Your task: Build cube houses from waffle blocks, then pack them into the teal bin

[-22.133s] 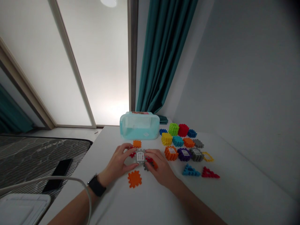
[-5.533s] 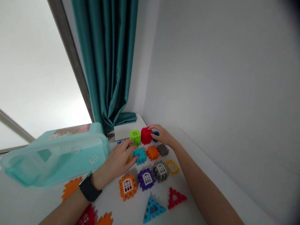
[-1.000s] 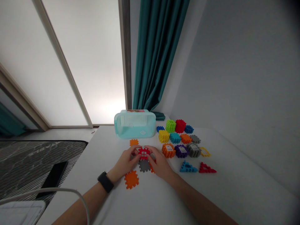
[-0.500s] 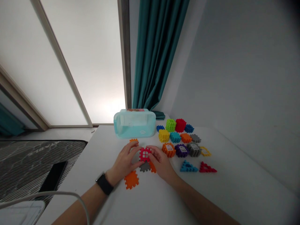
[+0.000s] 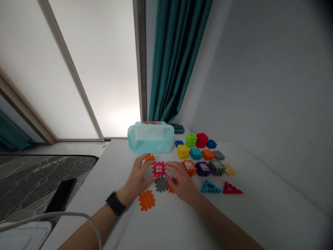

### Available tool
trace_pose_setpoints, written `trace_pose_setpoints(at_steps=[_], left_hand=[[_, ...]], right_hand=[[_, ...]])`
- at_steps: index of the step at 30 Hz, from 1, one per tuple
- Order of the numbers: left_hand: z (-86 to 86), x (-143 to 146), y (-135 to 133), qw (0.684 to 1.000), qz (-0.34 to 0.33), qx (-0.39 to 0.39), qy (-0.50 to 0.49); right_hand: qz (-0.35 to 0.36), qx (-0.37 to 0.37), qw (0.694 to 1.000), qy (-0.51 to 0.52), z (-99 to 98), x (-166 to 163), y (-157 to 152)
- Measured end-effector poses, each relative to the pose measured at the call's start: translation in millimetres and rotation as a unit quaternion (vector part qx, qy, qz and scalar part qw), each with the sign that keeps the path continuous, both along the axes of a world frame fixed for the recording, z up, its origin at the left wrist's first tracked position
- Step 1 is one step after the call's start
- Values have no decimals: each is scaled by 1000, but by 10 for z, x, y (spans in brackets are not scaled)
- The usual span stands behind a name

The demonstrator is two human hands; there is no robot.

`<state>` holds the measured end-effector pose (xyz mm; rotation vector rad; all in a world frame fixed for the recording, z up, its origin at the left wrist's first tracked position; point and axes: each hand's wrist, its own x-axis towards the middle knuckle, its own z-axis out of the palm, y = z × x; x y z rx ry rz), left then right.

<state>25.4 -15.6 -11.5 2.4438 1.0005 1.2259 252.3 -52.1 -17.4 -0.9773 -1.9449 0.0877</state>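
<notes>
A red toothed window tile (image 5: 159, 168) stands upright on the white table (image 5: 260, 208), pinched between both hands. My left hand (image 5: 138, 177), with a dark watch on the wrist, grips its left edge. My right hand (image 5: 181, 180) grips its right edge. A grey toothed tile (image 5: 161, 184) lies flat just in front of it, and an orange tile (image 5: 147, 200) lies nearer to me. Another orange tile (image 5: 171, 185) is partly hidden under my right hand.
A turquoise plastic box (image 5: 150, 138) lies on its side behind the hands. Several coloured toothed cubes (image 5: 196, 140) and tiles, a blue triangle (image 5: 211, 187) and a red triangle (image 5: 232, 189) sit to the right. A black phone (image 5: 61, 195) lies on the striped bed at left.
The red window tile has been lifted a little and turned more upright between both hands over the last second. The grey tile in front of it now shows more fully.
</notes>
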Motion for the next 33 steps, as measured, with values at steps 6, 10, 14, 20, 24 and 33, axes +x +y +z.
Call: trace_pose_setpoints(at_steps=[6, 10, 14, 20, 24, 33], left_hand=[[-5, -6, -11, 1000, -14, -16, 3], [-3, -14, -13, 1000, -13, -23, 7], [-7, -15, -18, 1000, -17, -24, -1], [9, -27, -34, 998, -39, -42, 6], [25, -36, -39, 998, -41, -46, 0], [26, -3, -62, 997, -49, -49, -19]], right_hand=[[19, 7, 1000, -8, 18, -20, -14], [20, 15, 1000, -1, 27, -32, -14], [16, 30, 999, -17, 35, -24, -18], [23, 56, 995, -81, 59, 23, -34], [31, 53, 995, -82, 68, 17, -44], [12, 36, 997, -66, 60, 8, -53]])
